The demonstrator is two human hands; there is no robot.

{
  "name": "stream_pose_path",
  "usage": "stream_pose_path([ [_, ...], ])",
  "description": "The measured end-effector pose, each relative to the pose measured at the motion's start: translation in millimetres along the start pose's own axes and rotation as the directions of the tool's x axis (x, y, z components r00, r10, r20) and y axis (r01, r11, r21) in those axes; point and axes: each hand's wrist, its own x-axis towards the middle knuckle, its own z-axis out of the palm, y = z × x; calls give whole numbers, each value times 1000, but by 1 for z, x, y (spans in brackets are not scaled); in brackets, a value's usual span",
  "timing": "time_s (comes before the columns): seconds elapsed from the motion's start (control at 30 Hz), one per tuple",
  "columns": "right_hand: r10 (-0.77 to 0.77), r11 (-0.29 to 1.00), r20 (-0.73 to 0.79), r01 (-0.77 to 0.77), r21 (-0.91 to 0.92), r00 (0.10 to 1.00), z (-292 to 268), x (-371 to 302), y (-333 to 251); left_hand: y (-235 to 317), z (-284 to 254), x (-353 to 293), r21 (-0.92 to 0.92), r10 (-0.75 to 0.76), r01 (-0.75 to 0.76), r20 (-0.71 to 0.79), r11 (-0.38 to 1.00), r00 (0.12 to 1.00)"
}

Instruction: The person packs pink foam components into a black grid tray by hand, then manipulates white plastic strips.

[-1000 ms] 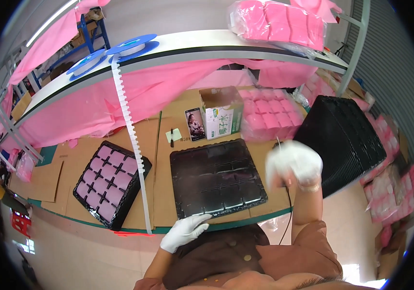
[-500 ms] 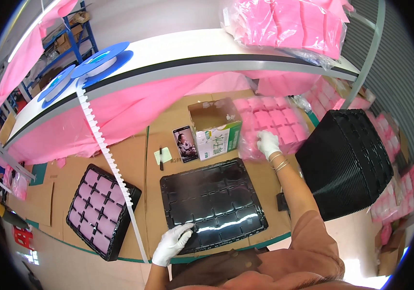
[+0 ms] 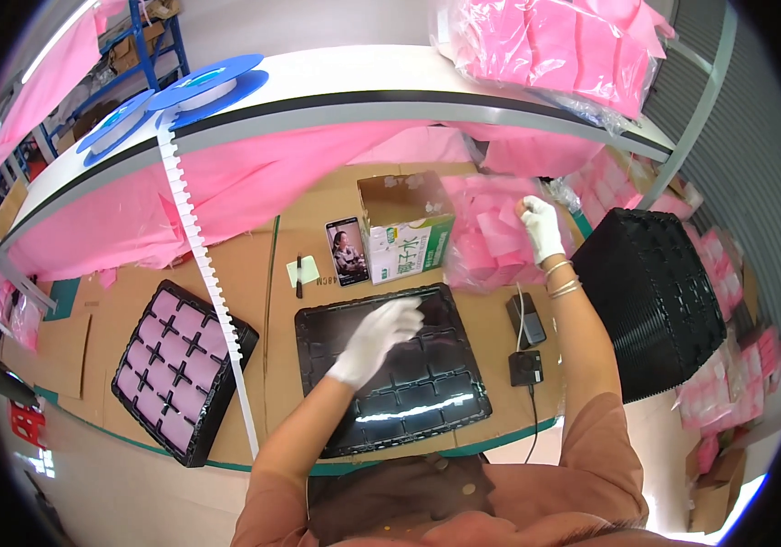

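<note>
A black plastic tray (image 3: 390,365) with moulded compartments lies on the bench in front of me. My left hand (image 3: 381,337), in a white glove, is over its middle with fingers stretched out, slightly smeared by motion; it holds nothing I can see. At the far right my right hand (image 3: 541,228), gloved too with bare fingertips, is closed at the edge of a clear bag of pink foam pieces (image 3: 491,237). What its fingers grip, if anything, cannot be made out. The pieces in the bag lie tumbled.
Left stands a black tray filled with lilac pieces (image 3: 176,365), crossed by a hanging white notched strip (image 3: 195,237) from blue reels (image 3: 204,91). Behind are a carton (image 3: 409,228) and a phone (image 3: 348,251). Stacked black trays (image 3: 646,301) stand right, beside an adapter (image 3: 525,367).
My left hand has moved from the tray's near-left corner to above its middle. My right hand has lifted away and curled closed, and the pink pieces in the bag have shifted.
</note>
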Motion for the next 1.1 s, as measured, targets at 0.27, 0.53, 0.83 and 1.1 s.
stream_pose_path([
  [0.27, -312, 939, 65, 318, -133, 948, 12, -95, -122, -1, 83, 82, -419, -178, 108, -133, 902, 975],
  [0.53, -269, 933, 92, 283, -222, 959, 45, -120, -89, -7, 77, 36, -174, -47, 74, 157, 982, 987],
  [0.83, 50, 998, -578, -18, 61, 814, -91, 20, -5, -44, 29, 47, -163, -164, 155, -46, 974, 985],
  [1.1, -848, 400, -114, 485, -778, 517, -76, -22, -80, -27, -18, -24, 100, -183, 197, -132, 975, 974],
])
